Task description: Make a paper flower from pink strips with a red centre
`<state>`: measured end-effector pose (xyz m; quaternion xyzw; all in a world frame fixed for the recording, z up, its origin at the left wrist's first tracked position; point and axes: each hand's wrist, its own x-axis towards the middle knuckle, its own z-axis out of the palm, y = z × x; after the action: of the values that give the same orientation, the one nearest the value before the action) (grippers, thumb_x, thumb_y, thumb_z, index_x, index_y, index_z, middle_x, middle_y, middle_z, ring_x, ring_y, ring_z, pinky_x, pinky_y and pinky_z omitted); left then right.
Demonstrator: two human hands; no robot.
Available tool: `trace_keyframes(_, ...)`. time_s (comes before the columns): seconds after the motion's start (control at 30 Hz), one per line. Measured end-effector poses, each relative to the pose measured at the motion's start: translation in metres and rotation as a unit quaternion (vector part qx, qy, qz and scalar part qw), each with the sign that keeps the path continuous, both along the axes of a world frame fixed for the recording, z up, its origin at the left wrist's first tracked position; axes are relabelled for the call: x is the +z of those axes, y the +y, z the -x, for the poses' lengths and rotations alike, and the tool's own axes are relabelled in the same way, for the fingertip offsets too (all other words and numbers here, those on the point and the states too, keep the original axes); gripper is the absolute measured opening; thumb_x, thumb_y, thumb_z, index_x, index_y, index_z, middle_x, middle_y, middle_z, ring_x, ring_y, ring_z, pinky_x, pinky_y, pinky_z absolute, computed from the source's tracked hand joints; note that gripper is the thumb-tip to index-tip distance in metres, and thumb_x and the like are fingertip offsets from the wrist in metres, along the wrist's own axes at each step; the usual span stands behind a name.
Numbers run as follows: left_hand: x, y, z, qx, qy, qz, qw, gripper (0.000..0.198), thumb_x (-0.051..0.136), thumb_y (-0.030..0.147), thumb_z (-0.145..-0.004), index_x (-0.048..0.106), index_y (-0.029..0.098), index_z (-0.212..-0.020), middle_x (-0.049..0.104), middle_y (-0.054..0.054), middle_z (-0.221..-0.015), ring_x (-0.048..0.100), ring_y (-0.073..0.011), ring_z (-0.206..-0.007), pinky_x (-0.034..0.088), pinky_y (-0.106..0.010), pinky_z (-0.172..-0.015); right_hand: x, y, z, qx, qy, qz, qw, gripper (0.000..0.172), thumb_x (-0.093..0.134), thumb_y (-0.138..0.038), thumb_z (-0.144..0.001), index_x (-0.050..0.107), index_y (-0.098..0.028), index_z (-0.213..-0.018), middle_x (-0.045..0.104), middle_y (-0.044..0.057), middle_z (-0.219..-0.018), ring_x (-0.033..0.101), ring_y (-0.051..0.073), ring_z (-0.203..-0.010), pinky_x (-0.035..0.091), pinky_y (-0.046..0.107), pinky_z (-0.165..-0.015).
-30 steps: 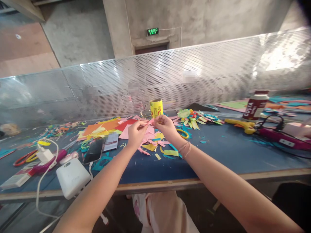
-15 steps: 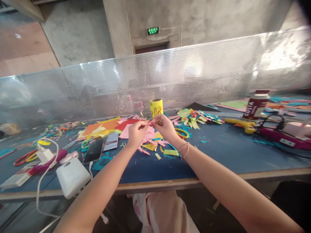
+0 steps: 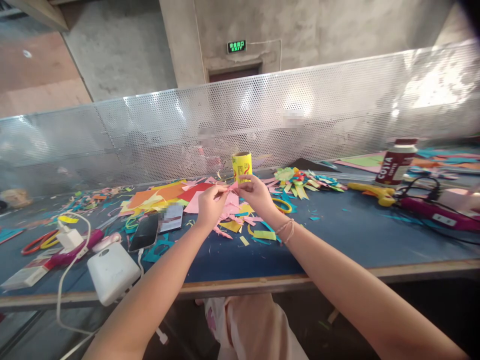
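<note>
Shifting only slightly since half a second ago: lifting the index finger of the right hand (image 3: 258,196) and showing the small piece of pink paper (image 3: 233,187) a little broader, while keeping the left hand (image 3: 210,206) in nearly the same place. Holding that paper between both hands, just on the near side of the yellow printed tube (image 3: 242,162) standing upright beyond the right fingertips. Pinching the paper's left end with left thumb and fingertips brought together, and its right end with right thumb and fingers almost meeting. Cannot tell the exact grip of each finger or the fold of the paper at this small size. Wearing a thin band (image 3: 285,231) on the right wrist, with a yellow ring handle (image 3: 283,205) just right of that hand and a cluster of paper flowers (image 3: 287,175) farther beyond it. Working above pink paper scraps (image 3: 229,212) on the blue table (image 3: 318,250). Having a smartphone (image 3: 143,232) left of the left hand, a white power bank (image 3: 113,272) beside the left forearm, and, well to the right of the right hand, a Costa Coffee bottle (image 3: 395,165) and a purple power strip (image 3: 438,214).
</note>
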<state>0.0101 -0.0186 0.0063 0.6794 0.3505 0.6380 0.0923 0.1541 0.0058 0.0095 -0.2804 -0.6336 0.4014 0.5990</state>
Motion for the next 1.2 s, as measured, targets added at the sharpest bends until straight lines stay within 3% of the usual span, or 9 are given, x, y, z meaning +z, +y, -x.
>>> trace_keyframes(0.17,0.000,0.000,0.000,-0.001,-0.006,-0.007,1.000,0.007,0.064,0.022,-0.071,0.068,0.023,-0.077,0.069,-0.005,-0.086,0.063,-0.0191,-0.084,0.048,-0.035,-0.082,0.002,-0.001,0.000,0.045,-0.013,0.077,0.996,0.019,0.064,-0.034,-0.068,0.056,-0.018,-0.074,0.064,0.003,-0.070,0.063,0.014,-0.066,0.052,0.033,-0.071)
trace_keyframes(0.47,-0.002,0.007,0.003,0.033,0.060,-0.107,0.992,0.006,0.061,0.023,-0.074,0.066,0.019,-0.072,0.069,-0.007,-0.086,0.064,-0.0183,-0.084,0.051,-0.035,-0.079,0.000,-0.002,0.001,-0.019,-0.039,-0.006,0.999,0.015,0.060,-0.033,-0.070,0.058,-0.018,-0.067,0.060,0.001,-0.060,0.060,0.015,-0.061,0.049,0.030,-0.061)
trace_keyframes(0.73,0.002,0.000,-0.002,-0.050,-0.072,0.081,0.993,0.013,0.068,0.028,-0.067,0.067,0.017,-0.073,0.068,-0.004,-0.073,0.063,-0.0156,-0.068,0.051,-0.030,-0.067,-0.001,-0.005,0.000,-0.077,-0.085,-0.086,0.990,0.017,0.053,-0.030,-0.075,0.065,-0.018,-0.071,0.064,0.002,-0.065,0.059,0.016,-0.063,0.047,0.030,-0.060)
trace_keyframes(0.87,0.004,0.000,-0.004,-0.108,-0.120,0.113,0.980,0.012,0.069,0.025,-0.064,0.065,0.016,-0.070,0.066,-0.003,-0.070,0.062,-0.0140,-0.067,0.050,-0.029,-0.067,0.000,-0.007,0.000,-0.121,-0.130,-0.144,0.974,0.019,0.049,-0.024,-0.076,0.067,-0.019,-0.074,0.065,0.003,-0.067,0.059,0.016,-0.064,0.047,0.030,-0.061)
trace_keyframes(0.97,0.002,0.004,-0.003,-0.164,-0.184,0.149,0.958,0.011,0.066,0.021,-0.063,0.064,0.016,-0.072,0.065,-0.002,-0.072,0.063,-0.0147,-0.070,0.050,-0.032,-0.074,0.001,-0.008,-0.001,-0.166,-0.154,-0.207,0.952,0.021,0.048,-0.021,-0.077,0.069,-0.019,-0.077,0.066,0.005,-0.073,0.059,0.017,-0.069,0.047,0.031,-0.065)
trace_keyframes(1.07,0.001,0.007,-0.002,-0.215,-0.253,0.186,0.925,0.010,0.062,0.024,-0.065,0.063,0.016,-0.072,0.066,-0.002,-0.076,0.064,-0.0162,-0.074,0.049,-0.035,-0.077,0.001,-0.009,-0.001,-0.166,-0.167,-0.230,0.944,0.022,0.048,-0.021,-0.079,0.070,-0.019,-0.083,0.065,0.006,-0.076,0.059,0.016,-0.069,0.047,0.030,-0.062)
trace_keyframes(1.2,0.003,0.004,-0.003,-0.201,-0.283,0.228,0.910,0.019,0.070,0.028,-0.061,0.060,0.015,-0.071,0.066,-0.003,-0.075,0.064,-0.0152,-0.071,0.049,-0.033,-0.075,0.001,-0.010,-0.001,-0.149,-0.163,-0.209,0.953,0.021,0.050,-0.021,-0.078,0.070,-0.021,-0.086,0.065,0.005,-0.078,0.060,0.016,-0.072,0.048,0.029,-0.062)
